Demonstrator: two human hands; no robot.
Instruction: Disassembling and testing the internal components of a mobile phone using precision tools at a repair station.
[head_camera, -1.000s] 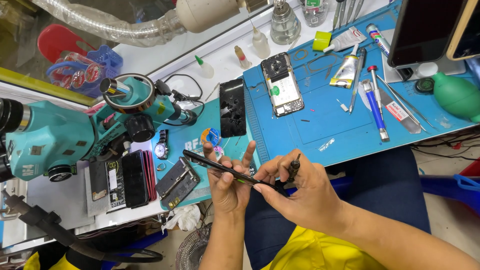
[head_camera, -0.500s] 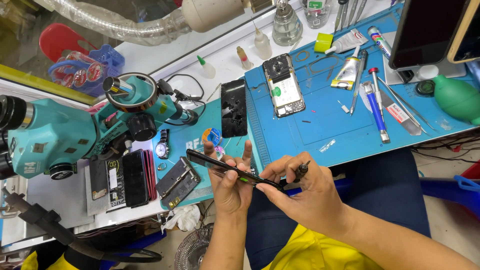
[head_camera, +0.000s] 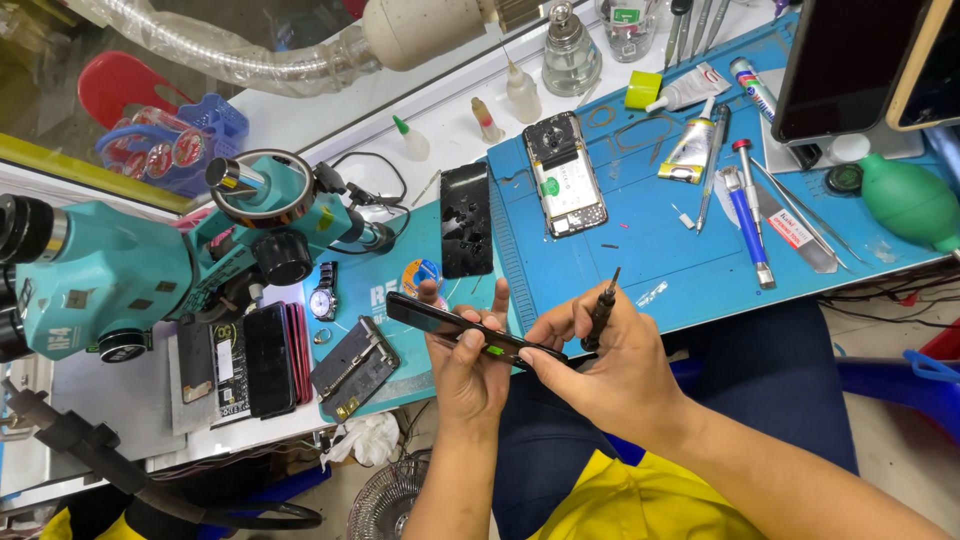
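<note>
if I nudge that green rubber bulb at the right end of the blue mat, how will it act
The green bulb looks rounded and tapered, lying on its side, so it would probably roll or swing in an arc rather than slide. It looks like soft rubber, so likely light and squashy when squeezed. The matte skin should grip well; breakage seems unlikely.

A dark tablet screen (head_camera: 848, 62) stands top right; a black glass panel (head_camera: 466, 219), perhaps a screen, lies mid-bench.

Microscope (head_camera: 150, 270) blocks left; blue mat (head_camera: 650, 260) ahead open.
</note>
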